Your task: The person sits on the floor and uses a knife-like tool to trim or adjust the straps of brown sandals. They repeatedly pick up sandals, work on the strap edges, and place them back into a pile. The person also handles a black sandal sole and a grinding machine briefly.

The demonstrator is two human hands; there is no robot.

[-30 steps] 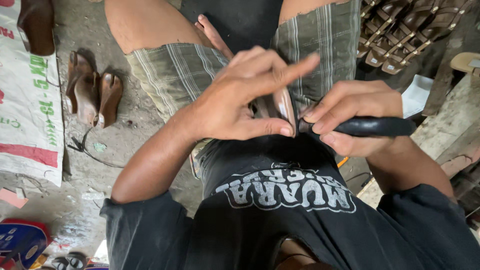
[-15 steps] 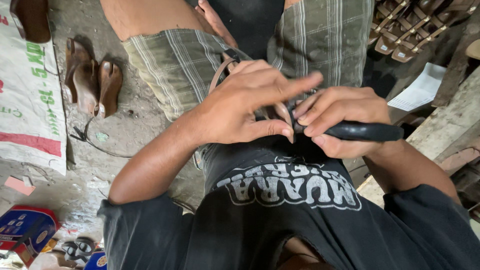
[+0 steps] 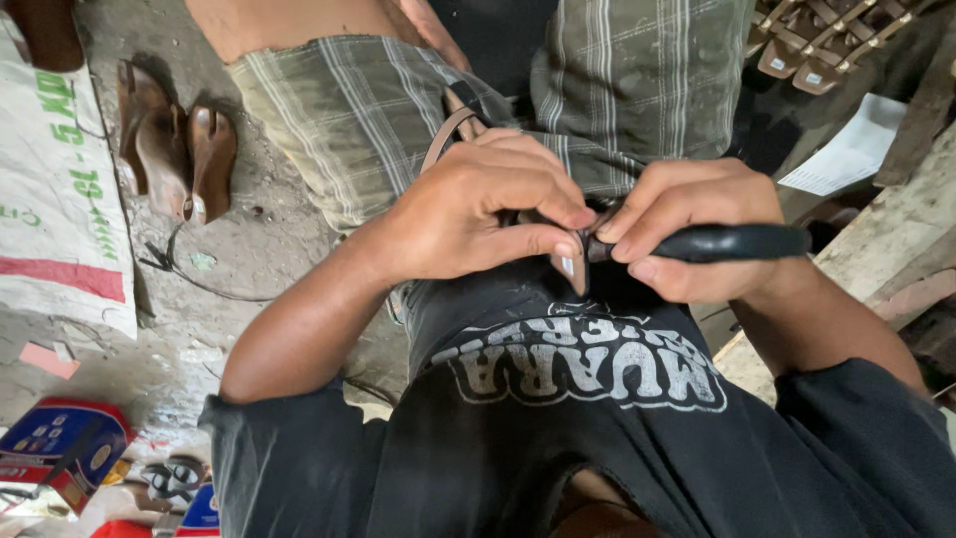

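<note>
Brown leather sandal strap [image 3: 445, 134] lies across the person's lap, curving over the plaid shorts [image 3: 349, 110] and disappearing under the left hand [image 3: 478, 214], which is closed around it, fingertips pinched together to keep the piece steady and taut close to the belly. The right hand [image 3: 687, 234] meets it from the other side, its grip wrapped tight on a black-handled tool [image 3: 737, 242] whose working end is hidden where the two hands touch; holding the work this near the body seems to give both hands a firm brace, though what the tool tip does cannot be made out. No proper surface carries the work, only the lap of the seated person in a dark printed T-shirt [image 3: 588, 399]. The room looks like a rough workshop: a dusty concrete floor [image 3: 259, 239], a pair of brown sandals [image 3: 174, 139] lying left of the knee, a white woven sack [image 3: 55, 199] at the far left, colourful small boxes [image 3: 60, 448] in the lower left corner. At the upper right a stack of finished brown sandals [image 3: 827, 40] sits beside a white sheet of paper [image 3: 846, 149] and a weathered wooden plank [image 3: 876, 239].
</note>
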